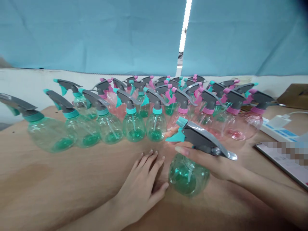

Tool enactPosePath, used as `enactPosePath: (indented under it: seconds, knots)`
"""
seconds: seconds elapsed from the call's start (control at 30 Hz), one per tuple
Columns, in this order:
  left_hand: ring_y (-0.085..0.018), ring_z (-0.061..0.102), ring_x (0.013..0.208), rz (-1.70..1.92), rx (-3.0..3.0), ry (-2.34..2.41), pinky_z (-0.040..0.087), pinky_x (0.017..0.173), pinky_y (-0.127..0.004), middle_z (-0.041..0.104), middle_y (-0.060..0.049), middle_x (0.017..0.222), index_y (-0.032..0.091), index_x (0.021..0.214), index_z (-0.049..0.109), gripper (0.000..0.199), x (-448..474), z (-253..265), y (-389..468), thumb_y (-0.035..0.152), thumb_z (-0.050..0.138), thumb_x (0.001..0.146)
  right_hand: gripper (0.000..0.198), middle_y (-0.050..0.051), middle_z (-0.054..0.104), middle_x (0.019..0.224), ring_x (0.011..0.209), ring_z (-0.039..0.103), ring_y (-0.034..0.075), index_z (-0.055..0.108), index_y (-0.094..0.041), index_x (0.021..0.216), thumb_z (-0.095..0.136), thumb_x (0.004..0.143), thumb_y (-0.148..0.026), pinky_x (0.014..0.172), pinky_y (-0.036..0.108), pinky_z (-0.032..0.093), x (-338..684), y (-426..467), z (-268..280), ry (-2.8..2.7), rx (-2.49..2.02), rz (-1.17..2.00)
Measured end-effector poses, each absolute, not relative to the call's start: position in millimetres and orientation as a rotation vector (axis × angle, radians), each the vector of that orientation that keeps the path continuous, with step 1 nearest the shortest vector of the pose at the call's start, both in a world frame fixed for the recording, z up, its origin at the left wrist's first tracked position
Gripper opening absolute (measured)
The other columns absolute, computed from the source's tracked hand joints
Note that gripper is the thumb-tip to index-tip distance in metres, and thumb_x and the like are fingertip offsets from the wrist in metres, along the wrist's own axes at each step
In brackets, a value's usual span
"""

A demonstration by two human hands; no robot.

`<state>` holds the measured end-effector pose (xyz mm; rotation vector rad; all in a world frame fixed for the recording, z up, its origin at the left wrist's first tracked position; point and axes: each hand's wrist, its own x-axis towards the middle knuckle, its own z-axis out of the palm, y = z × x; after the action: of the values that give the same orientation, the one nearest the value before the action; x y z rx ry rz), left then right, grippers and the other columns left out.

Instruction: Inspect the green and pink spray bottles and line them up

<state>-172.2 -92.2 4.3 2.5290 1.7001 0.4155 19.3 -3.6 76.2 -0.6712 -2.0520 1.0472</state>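
Observation:
My right hand (211, 162) is wrapped round the neck of a green spray bottle (189, 178), which tilts above the table. Its grey trigger head has a turquoise nozzle and lever pointing left. Flat on the wooden table (72, 179) lies my left hand (143, 183), fingers spread, holding nothing, just left of that bottle. Beyond both hands stands a row of spray bottles: green ones such as this nearest bottle (156, 126) to the left, and pink ones such as this bottle (237, 128) to the right. Several more crowd behind them.
On the right, a phone or tablet (284, 163) lies on the table near a white power strip (276, 130) with a plugged-in charger (280, 122). A brown box (295, 96) sits behind them. A blue cloth (96, 35) hangs at the back beside a bright light strip (185, 29).

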Motion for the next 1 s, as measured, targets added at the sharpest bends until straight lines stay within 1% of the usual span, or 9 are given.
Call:
enactPosePath:
  seconds: [0.1, 0.23, 0.33, 0.43, 0.53, 0.63, 0.87, 0.93, 1.0]
  knots:
    - [-0.032, 0.038, 0.131, 0.422, 2.531, 1.703, 0.032, 0.105, -0.052, 0.046, -0.014, 0.140, 0.017, 0.139, 0.039, 0.054, -172.0, 4.6, -92.5, 0.036, 0.053, 0.090, 0.016, -0.004, 0.060, 0.059, 0.058, 0.062, 0.012, 0.063, -0.025, 0.071, 0.056, 0.084, -0.028, 0.066, 0.026, 0.056, 18.6, -3.6, 77.3, -2.041, -0.594, 1.213]
    - [-0.032, 0.038, 0.131, 0.398, 2.533, 1.712, 0.032, 0.105, -0.052, 0.046, -0.015, 0.140, 0.014, 0.137, 0.042, 0.054, -171.6, 4.6, -92.6, 0.038, 0.054, 0.090, 0.009, 0.000, 0.070, 0.077, 0.078, 0.069, 0.016, 0.067, -0.026, 0.079, 0.059, 0.083, -0.029, 0.075, 0.029, 0.057, 20.4, -2.0, 74.2, -2.049, -0.584, 1.201]
    - [-0.033, 0.038, 0.131, 0.374, 2.544, 1.712, 0.032, 0.105, -0.053, 0.046, -0.016, 0.140, 0.013, 0.135, 0.045, 0.053, -171.4, 5.0, -92.1, 0.039, 0.054, 0.090, 0.008, 0.002, 0.072, 0.087, 0.084, 0.070, 0.018, 0.069, -0.026, 0.084, 0.063, 0.080, -0.030, 0.078, 0.030, 0.058, 20.5, -0.9, 73.2, -2.049, -0.590, 1.135]
    - [-0.033, 0.036, 0.132, 0.350, 2.560, 1.708, 0.032, 0.105, -0.053, 0.046, -0.015, 0.140, 0.013, 0.135, 0.045, 0.053, -171.7, 5.8, -91.7, 0.039, 0.053, 0.091, 0.007, 0.002, 0.072, 0.086, 0.081, 0.071, 0.017, 0.068, -0.026, 0.082, 0.062, 0.079, -0.028, 0.078, 0.029, 0.058, 17.9, -1.1, 76.5, -2.034, -0.568, 1.127]
    - [-0.032, 0.036, 0.132, 0.333, 2.552, 1.712, 0.032, 0.105, -0.052, 0.046, -0.015, 0.140, 0.013, 0.135, 0.046, 0.052, -171.9, 6.7, -91.5, 0.039, 0.054, 0.090, 0.009, 0.001, 0.071, 0.080, 0.075, 0.071, 0.015, 0.068, -0.026, 0.080, 0.060, 0.078, -0.021, 0.078, 0.029, 0.058, 14.9, -2.6, 82.3, -2.021, -0.541, 1.177]
    - [-0.032, 0.036, 0.132, 0.326, 2.548, 1.715, 0.031, 0.106, -0.051, 0.046, -0.016, 0.140, 0.013, 0.135, 0.046, 0.052, -172.0, 6.8, -91.4, 0.039, 0.054, 0.090, 0.013, -0.001, 0.070, 0.073, 0.078, 0.070, 0.016, 0.067, -0.026, 0.081, 0.058, 0.079, -0.018, 0.081, 0.030, 0.057, 14.8, -4.2, 85.0, -2.025, -0.532, 1.222]
    - [-0.032, 0.035, 0.132, 0.330, 2.560, 1.707, 0.031, 0.105, -0.053, 0.045, -0.016, 0.141, 0.012, 0.135, 0.046, 0.052, -172.1, 4.9, -91.1, 0.038, 0.053, 0.091, 0.013, 0.000, 0.071, 0.074, 0.086, 0.070, 0.018, 0.068, -0.026, 0.074, 0.058, 0.082, -0.026, 0.083, 0.033, 0.057, 19.1, -3.0, 77.6, -2.052, -0.573, 1.204]
    - [-0.032, 0.035, 0.132, 0.325, 2.555, 1.708, 0.031, 0.105, -0.053, 0.045, -0.017, 0.141, 0.012, 0.135, 0.045, 0.052, -172.0, 5.2, -91.2, 0.038, 0.052, 0.091, 0.013, 0.000, 0.071, 0.077, 0.091, 0.069, 0.019, 0.069, -0.026, 0.075, 0.059, 0.083, -0.028, 0.085, 0.033, 0.057, 19.7, -1.2, 75.1, -2.052, -0.566, 1.208]
    - [-0.032, 0.035, 0.132, 0.317, 2.553, 1.712, 0.031, 0.105, -0.053, 0.044, -0.017, 0.142, 0.012, 0.136, 0.045, 0.052, -171.7, 5.8, -91.6, 0.039, 0.052, 0.092, 0.011, 0.000, 0.072, 0.079, 0.089, 0.070, 0.018, 0.069, -0.027, 0.079, 0.060, 0.083, -0.030, 0.083, 0.033, 0.057, 20.6, 0.5, 72.6, -2.054, -0.577, 1.204]
